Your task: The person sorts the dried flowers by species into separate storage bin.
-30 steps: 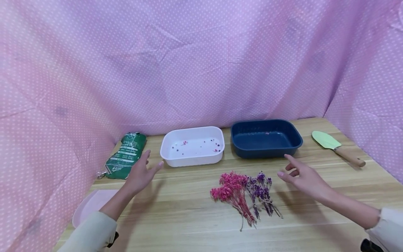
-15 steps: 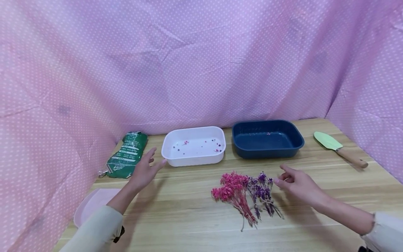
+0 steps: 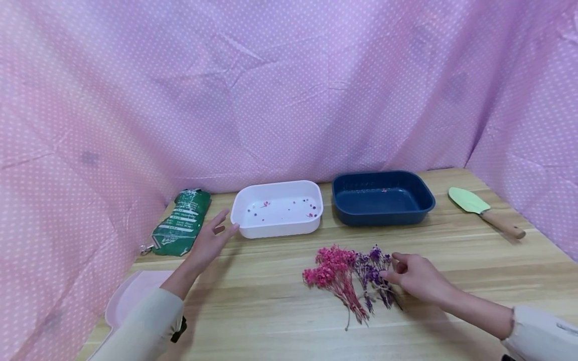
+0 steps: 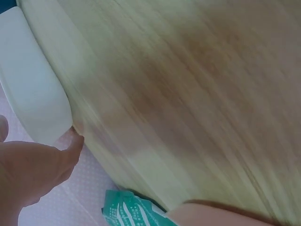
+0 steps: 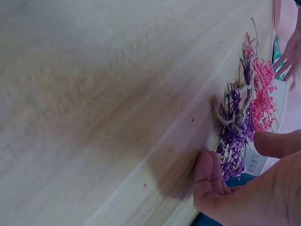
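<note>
In the head view my right hand (image 3: 420, 278) reaches the bunch of dried purple flowers (image 3: 374, 268) from the right. The right wrist view shows its thumb and fingers apart on either side of the purple flower heads (image 5: 235, 150). Beside that bunch lies a bunch of dried pink flowers (image 3: 331, 268), its stems toward the front. Twine ties show around the stems. My left hand (image 3: 209, 245) is spread, fingers straight, with its thumb tip right at the front left corner of the white tub (image 3: 277, 230). Small petals lie scattered inside that tub.
A dark blue tub (image 3: 384, 219) stands right of the white one. Farther right lies a green trowel (image 3: 469, 200) with a wooden handle. A green package (image 3: 180, 225) is beyond my left hand, and a pale pink flat item (image 3: 135, 296) sits under my left forearm.
My right hand has moved left and toward me, down to the purple flowers. My left hand has shifted slightly right, to the white tub's corner. The flowers have stayed in place.
</note>
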Tool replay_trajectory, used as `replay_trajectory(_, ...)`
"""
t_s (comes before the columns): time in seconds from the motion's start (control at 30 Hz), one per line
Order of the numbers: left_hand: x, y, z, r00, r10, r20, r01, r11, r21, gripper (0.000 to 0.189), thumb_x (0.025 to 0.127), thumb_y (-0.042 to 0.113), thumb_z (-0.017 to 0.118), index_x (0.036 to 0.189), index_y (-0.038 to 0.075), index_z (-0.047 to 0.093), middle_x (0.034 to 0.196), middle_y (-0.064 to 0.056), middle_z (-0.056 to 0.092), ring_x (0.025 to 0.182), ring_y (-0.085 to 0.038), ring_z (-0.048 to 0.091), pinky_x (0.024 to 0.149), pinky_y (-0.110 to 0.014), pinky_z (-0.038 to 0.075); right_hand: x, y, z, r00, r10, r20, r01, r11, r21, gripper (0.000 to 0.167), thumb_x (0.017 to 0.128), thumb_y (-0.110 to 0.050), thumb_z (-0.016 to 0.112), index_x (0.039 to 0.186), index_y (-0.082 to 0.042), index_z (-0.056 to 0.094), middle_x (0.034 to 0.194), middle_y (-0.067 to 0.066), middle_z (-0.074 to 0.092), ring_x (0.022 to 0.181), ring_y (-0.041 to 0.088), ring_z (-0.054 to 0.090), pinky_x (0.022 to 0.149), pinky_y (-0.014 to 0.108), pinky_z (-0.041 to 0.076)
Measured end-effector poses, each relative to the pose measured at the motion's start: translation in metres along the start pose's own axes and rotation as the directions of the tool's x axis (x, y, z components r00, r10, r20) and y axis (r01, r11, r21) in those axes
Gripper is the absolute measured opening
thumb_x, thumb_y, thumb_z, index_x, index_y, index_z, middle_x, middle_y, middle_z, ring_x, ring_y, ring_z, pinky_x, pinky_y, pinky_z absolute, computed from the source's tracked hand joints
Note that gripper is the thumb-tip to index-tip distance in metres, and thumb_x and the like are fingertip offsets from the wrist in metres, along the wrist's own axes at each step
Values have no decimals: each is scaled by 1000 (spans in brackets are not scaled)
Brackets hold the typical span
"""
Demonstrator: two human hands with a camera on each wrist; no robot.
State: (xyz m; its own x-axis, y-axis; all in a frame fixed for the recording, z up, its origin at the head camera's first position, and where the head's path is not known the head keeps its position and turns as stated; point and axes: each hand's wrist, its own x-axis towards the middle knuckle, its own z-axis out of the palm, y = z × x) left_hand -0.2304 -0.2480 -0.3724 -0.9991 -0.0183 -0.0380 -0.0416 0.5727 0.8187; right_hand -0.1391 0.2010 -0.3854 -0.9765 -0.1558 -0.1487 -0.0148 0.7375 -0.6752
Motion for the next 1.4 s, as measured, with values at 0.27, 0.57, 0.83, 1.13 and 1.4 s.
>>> replay_trajectory(0.27,6,0,9,999,-41,26,44,989,-142,68,95,35,60,152,15,28,155,-15,26,136,-39,35,105,-49,41,5,0,9,997,-73,-3,72,985,-155,31,83,-25,74,79,-6,49,75,6,46,64,19,43,53,29,35)
replay_trajectory(0.57,11,-2,16,1000,-15,11,17,984,-179,66,96,30,60,152,13,29,152,-18,32,132,-35,42,106,-41,41,5,2,11,989,-140,-47,127,969,-212,26,80,-5,73,74,-8,48,68,4,44,61,17,43,53,28,36)
replay_trajectory(0.83,14,-2,19,999,-42,10,43,982,-182,64,97,29,59,152,15,29,153,-17,30,134,-36,40,107,-42,39,5,4,2,991,-114,-73,101,983,-155,47,75,8,65,120,17,53,66,1,52,62,16,49,58,29,44)
replay_trajectory(1.13,12,0,19,998,-54,17,56,979,-198,65,96,30,60,151,15,30,154,-16,29,134,-35,40,107,-42,39,7,0,-16,991,-70,-116,73,997,26,29,78,1,71,107,6,69,84,6,69,77,18,62,63,28,51)
replay_trajectory(1.4,14,-2,19,998,-59,25,63,979,-196,66,96,33,60,152,17,29,154,-15,28,134,-35,40,107,-42,39,7,-6,-22,997,-18,-78,32,983,180,25,80,1,71,105,3,68,90,9,70,77,15,61,59,25,51)
